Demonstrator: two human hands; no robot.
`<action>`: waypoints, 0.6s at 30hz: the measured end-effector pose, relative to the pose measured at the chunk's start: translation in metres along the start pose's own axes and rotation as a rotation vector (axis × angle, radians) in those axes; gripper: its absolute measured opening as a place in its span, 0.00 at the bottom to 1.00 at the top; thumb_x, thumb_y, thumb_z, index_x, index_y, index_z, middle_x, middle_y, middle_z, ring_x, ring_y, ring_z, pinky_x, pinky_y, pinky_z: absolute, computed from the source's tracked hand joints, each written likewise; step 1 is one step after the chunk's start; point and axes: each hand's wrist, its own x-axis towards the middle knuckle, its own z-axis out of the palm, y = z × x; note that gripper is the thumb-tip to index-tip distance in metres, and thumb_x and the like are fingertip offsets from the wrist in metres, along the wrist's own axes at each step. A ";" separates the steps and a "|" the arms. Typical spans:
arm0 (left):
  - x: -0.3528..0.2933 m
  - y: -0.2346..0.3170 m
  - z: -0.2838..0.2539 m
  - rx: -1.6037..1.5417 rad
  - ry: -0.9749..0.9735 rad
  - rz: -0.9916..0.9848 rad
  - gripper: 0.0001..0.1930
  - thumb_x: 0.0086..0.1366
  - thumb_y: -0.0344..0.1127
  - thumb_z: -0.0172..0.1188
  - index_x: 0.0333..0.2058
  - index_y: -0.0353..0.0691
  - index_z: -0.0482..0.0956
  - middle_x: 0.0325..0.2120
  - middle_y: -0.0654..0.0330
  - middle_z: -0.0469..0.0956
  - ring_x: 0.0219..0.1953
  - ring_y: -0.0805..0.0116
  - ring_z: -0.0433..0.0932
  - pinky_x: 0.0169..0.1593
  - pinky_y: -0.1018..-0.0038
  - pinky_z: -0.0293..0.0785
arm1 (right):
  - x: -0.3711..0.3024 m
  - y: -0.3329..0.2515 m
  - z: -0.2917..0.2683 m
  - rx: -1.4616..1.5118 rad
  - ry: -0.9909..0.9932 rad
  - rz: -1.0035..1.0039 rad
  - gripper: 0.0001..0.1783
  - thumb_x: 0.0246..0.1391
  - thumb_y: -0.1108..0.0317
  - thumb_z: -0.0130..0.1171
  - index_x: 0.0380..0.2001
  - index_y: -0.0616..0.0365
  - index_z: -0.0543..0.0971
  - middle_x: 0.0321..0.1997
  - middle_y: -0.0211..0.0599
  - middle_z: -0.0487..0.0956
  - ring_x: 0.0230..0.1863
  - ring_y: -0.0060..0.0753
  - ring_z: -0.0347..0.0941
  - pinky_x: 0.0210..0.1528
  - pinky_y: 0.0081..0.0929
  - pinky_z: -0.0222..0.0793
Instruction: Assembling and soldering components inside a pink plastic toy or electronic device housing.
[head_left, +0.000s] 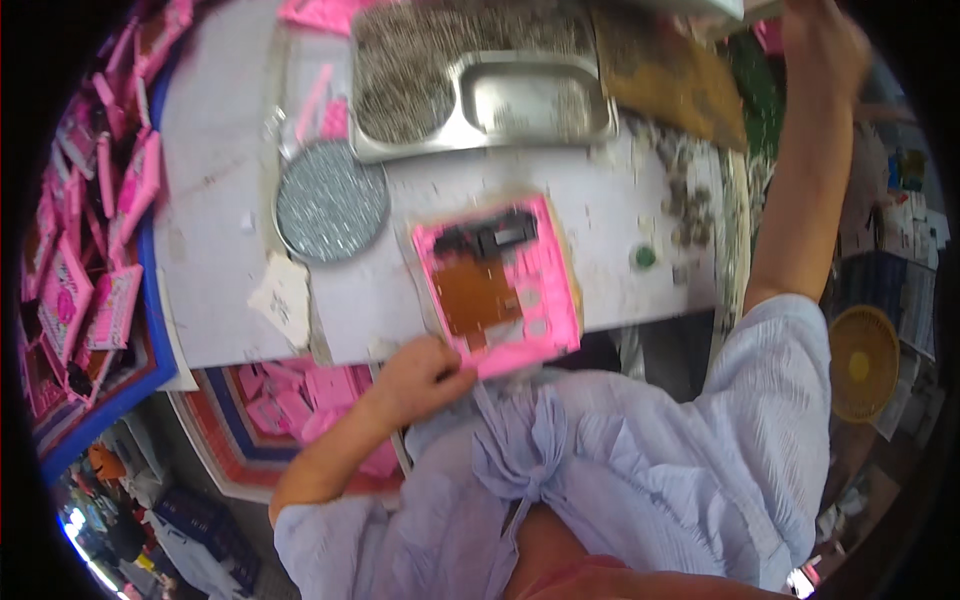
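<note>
My left hand [425, 375] grips the near left corner of a pink flat package [500, 285] that lies on the white table [215, 230] at its near edge. The package has a brown panel and a black item under clear plastic. My right hand [822, 45] is raised far up at the top right, over the far side of the table; its fingers run out of view, so what it touches is hidden.
A metal tray [480, 85] full of small metal pieces stands at the far side, beside a round lid [330, 200] heaped with grey bits. Several pink packages [100, 230] fill a blue box at the left. A yellow fan [862, 362] sits at right.
</note>
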 end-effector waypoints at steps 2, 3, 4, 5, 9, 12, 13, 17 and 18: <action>0.000 0.000 0.004 0.052 0.018 -0.034 0.18 0.61 0.43 0.65 0.19 0.37 0.74 0.20 0.49 0.72 0.28 0.46 0.73 0.33 0.53 0.66 | -0.115 -0.043 -0.025 -0.119 -0.212 0.177 0.08 0.62 0.74 0.59 0.42 0.64 0.82 0.38 0.41 0.83 0.39 0.33 0.80 0.48 0.28 0.73; 0.001 -0.003 0.008 0.041 0.046 0.005 0.18 0.61 0.43 0.66 0.19 0.37 0.74 0.20 0.49 0.72 0.28 0.46 0.73 0.33 0.53 0.66 | -0.171 -0.066 -0.015 -0.182 -0.554 0.150 0.07 0.58 0.75 0.61 0.40 0.63 0.82 0.37 0.39 0.83 0.42 0.33 0.77 0.48 0.30 0.71; 0.001 -0.006 0.011 0.052 0.098 0.027 0.18 0.60 0.43 0.66 0.18 0.37 0.73 0.20 0.50 0.72 0.28 0.47 0.72 0.33 0.54 0.66 | -0.211 -0.065 -0.013 -0.245 -0.780 0.021 0.09 0.53 0.75 0.66 0.38 0.62 0.82 0.38 0.34 0.83 0.45 0.35 0.74 0.48 0.31 0.70; 0.004 -0.008 0.012 0.052 0.140 0.072 0.19 0.60 0.42 0.67 0.18 0.37 0.73 0.19 0.51 0.71 0.27 0.48 0.72 0.32 0.54 0.65 | -0.245 -0.072 -0.011 -0.264 -0.827 0.084 0.09 0.51 0.74 0.68 0.37 0.59 0.83 0.38 0.32 0.83 0.45 0.37 0.74 0.48 0.33 0.71; 0.003 -0.010 0.017 0.031 0.173 0.069 0.19 0.60 0.41 0.67 0.18 0.37 0.71 0.18 0.52 0.69 0.26 0.49 0.70 0.32 0.56 0.65 | -0.307 -0.060 -0.004 -0.240 -0.929 0.089 0.13 0.46 0.73 0.71 0.38 0.57 0.83 0.39 0.30 0.83 0.45 0.44 0.71 0.50 0.36 0.69; 0.000 -0.012 0.020 0.123 0.203 0.108 0.18 0.60 0.41 0.67 0.19 0.37 0.72 0.18 0.52 0.68 0.26 0.49 0.70 0.32 0.56 0.65 | -0.308 -0.057 0.007 -0.269 -0.946 -0.054 0.13 0.46 0.72 0.72 0.37 0.53 0.84 0.39 0.29 0.82 0.46 0.45 0.71 0.49 0.38 0.70; 0.000 -0.012 0.021 0.129 0.203 0.108 0.18 0.60 0.41 0.67 0.19 0.36 0.72 0.19 0.52 0.69 0.26 0.48 0.70 0.32 0.56 0.65 | -0.309 -0.058 0.009 -0.293 -0.963 -0.081 0.13 0.46 0.72 0.72 0.37 0.53 0.84 0.39 0.29 0.82 0.46 0.45 0.71 0.49 0.38 0.70; -0.005 -0.027 0.026 0.257 0.281 0.318 0.13 0.54 0.30 0.71 0.35 0.44 0.76 0.25 0.58 0.70 0.26 0.55 0.71 0.30 0.61 0.67 | -0.310 -0.062 0.014 -0.350 -0.981 -0.168 0.13 0.44 0.69 0.71 0.35 0.52 0.83 0.39 0.28 0.79 0.47 0.43 0.72 0.49 0.39 0.70; -0.007 -0.032 0.028 0.314 0.318 0.423 0.20 0.52 0.25 0.73 0.43 0.47 0.77 0.27 0.61 0.70 0.26 0.58 0.72 0.28 0.64 0.68 | -0.309 -0.062 0.016 -0.354 -0.973 -0.185 0.12 0.43 0.67 0.71 0.34 0.52 0.82 0.39 0.28 0.79 0.47 0.43 0.72 0.49 0.39 0.70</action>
